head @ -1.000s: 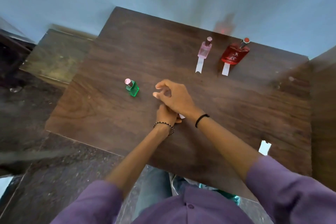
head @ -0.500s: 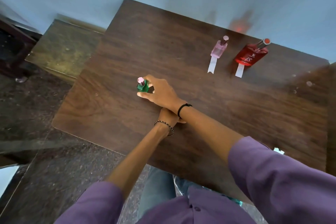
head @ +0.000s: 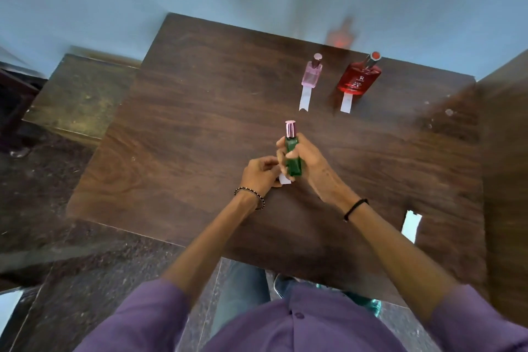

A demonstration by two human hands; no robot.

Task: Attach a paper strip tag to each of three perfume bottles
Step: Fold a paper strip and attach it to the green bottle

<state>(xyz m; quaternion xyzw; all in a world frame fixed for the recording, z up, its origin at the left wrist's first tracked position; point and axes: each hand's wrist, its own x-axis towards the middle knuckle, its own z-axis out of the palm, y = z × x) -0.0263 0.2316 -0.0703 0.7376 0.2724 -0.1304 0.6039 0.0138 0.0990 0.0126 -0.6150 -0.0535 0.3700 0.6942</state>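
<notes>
My right hand (head: 311, 164) grips a small green perfume bottle (head: 293, 158) with a pink cap, holding it above the middle of the wooden table (head: 185, 123). Just left of it, my left hand (head: 258, 173) pinches a white paper strip (head: 284, 179) against the bottle's lower end. At the back right stand a pink bottle (head: 312, 75) and a red bottle (head: 359, 77). Each of these two has a white strip at its base, lying toward me.
A loose white paper strip (head: 411, 225) lies near the table's front right edge. A lower, worn wooden surface (head: 77, 94) adjoins the table on the left. A pale blue wall runs behind, and dark stone floor shows below the front edge.
My right hand reached left to the green bottle, gripped it and carried it to the table's middle. My left hand, holding the strip, now meets the bottle's base.
</notes>
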